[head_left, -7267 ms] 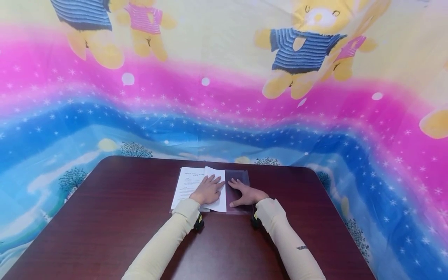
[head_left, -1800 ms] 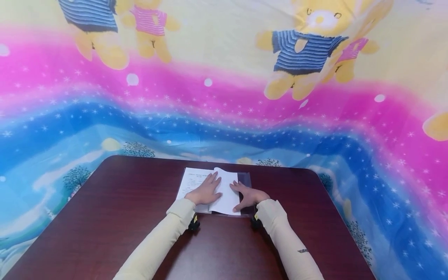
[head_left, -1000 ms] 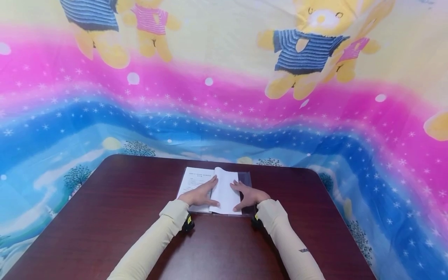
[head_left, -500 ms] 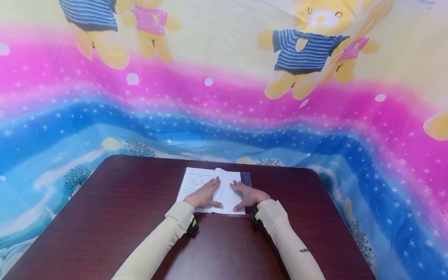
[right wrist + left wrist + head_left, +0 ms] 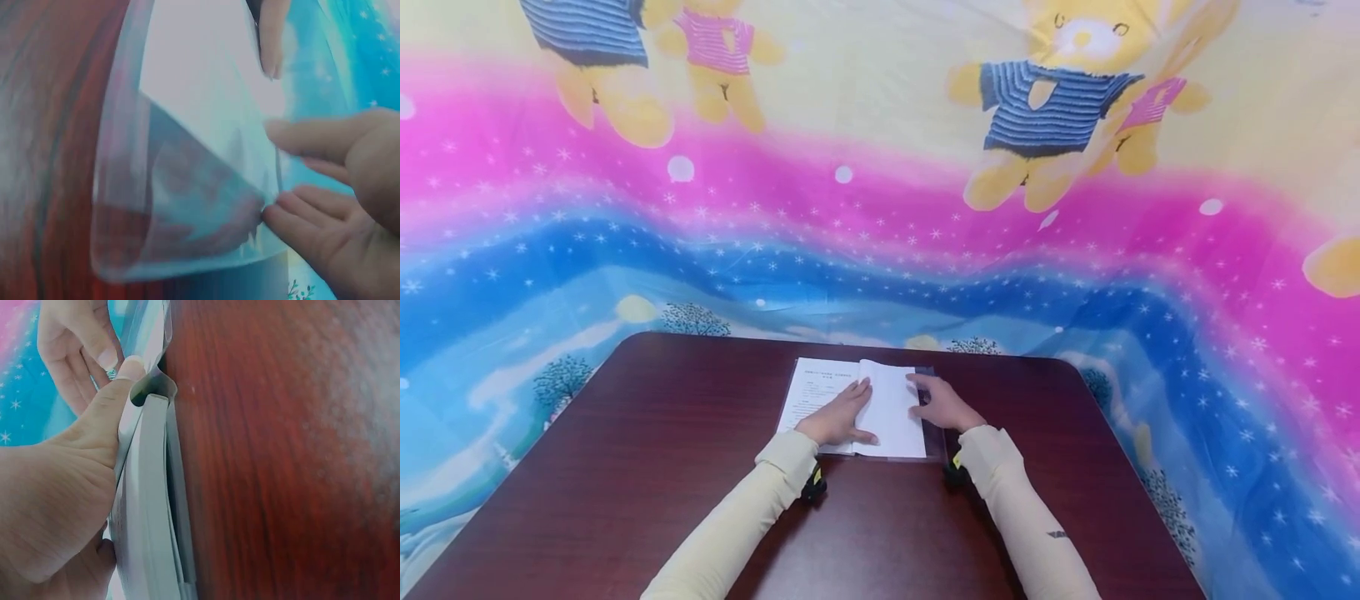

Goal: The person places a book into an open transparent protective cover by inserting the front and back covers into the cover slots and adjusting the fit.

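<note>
A thin book (image 5: 820, 387) lies open on the table, a printed page at left and a white sheet (image 5: 891, 417) at right. Beneath it spreads a clear plastic cover (image 5: 935, 417), its flap showing past the sheet's right edge. My left hand (image 5: 838, 417) rests along the book's middle fold, thumb and fingers spread. In the left wrist view, the left thumb (image 5: 109, 406) presses near the end of the page block (image 5: 150, 487). My right hand (image 5: 947, 404) touches the sheet's right side. Its thumb and fingertips (image 5: 272, 212) stand apart at the cover's edge in the blurred right wrist view.
A dark red-brown wooden table (image 5: 662, 467) carries the book near its far edge. Behind it hangs a colourful cloth (image 5: 850, 233) printed with bears. Black wrist cameras sit under both cuffs.
The book and cover have shifted right since the oldest frame, and the white sheet now covers more of the flap. Just now the right hand has moved slightly up and right, its thumb lifting away.
</note>
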{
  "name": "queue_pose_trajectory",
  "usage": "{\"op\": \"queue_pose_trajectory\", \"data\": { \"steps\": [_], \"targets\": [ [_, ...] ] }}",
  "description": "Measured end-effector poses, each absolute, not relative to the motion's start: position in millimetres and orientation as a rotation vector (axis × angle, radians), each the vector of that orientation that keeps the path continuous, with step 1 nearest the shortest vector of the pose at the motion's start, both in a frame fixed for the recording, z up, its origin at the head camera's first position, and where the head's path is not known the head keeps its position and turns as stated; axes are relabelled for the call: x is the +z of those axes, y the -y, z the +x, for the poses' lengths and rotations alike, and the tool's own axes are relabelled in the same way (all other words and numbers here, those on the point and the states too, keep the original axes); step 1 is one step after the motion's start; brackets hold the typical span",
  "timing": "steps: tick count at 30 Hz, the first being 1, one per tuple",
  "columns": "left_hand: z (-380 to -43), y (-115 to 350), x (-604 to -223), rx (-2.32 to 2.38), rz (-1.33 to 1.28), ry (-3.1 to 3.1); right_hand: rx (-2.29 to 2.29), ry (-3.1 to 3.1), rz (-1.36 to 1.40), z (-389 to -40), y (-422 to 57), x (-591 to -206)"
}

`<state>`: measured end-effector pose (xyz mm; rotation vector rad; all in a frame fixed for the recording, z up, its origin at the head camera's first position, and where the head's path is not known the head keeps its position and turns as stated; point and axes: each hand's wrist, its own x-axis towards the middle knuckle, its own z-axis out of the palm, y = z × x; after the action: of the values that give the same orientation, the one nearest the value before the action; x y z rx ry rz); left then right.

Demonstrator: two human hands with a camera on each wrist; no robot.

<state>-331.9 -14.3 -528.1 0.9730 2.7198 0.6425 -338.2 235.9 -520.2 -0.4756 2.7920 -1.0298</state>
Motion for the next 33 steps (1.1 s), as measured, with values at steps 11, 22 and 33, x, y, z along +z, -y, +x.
{"op": "queue_pose_trajectory", "data": {
  "steps": [11,22,33],
  "targets": [
    [-333.0,15.8,-530.9,0.658,0.948,-2.722,-0.902,-2.896,0.037,-332.9,-234.2,-512.3],
    [-333.1,18.6,-529.9,0.68,0.99,-2.713,-1.284,-2.775,0.064,-339.8,-242.0,-525.6],
    [-334.9,23.8,-533.8,0.808,0.976,-2.696,-1.738,-2.561,0.011,-339.1,-242.7,-532.0]
  ]
}}
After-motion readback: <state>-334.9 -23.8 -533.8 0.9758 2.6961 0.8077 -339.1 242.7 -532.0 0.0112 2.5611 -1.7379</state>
